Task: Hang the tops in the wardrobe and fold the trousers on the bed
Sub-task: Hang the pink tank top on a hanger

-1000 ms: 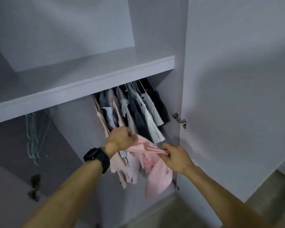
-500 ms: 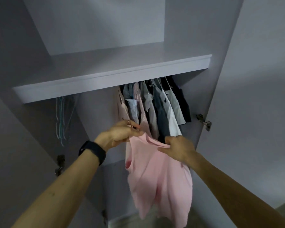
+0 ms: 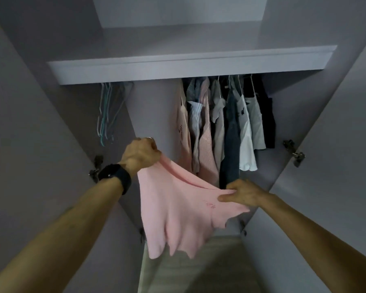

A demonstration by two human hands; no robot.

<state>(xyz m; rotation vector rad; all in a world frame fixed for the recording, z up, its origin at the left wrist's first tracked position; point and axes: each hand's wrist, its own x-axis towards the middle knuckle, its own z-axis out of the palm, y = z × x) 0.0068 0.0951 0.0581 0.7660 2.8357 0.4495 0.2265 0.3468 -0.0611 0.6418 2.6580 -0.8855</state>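
Pink cloth is in both your fists. Your left hand is clenched round one upper corner of the pink top. Your right hand pinches the opposite corner between thumb and curled fingers, lower than the left. The top is stretched between them, its neckline sagging and its hem hanging free, not yet on a hanger. A black watch sits on your left wrist, and a ring shows on a finger of that hand.

Just beyond the top stands the open wardrobe. A row of hung clothes in pale pink, stripes, grey, dark blue, white and black fills the right side under the shelf. A bunch of empty hangers dangles at the left. A metal hinge shows on the right door.
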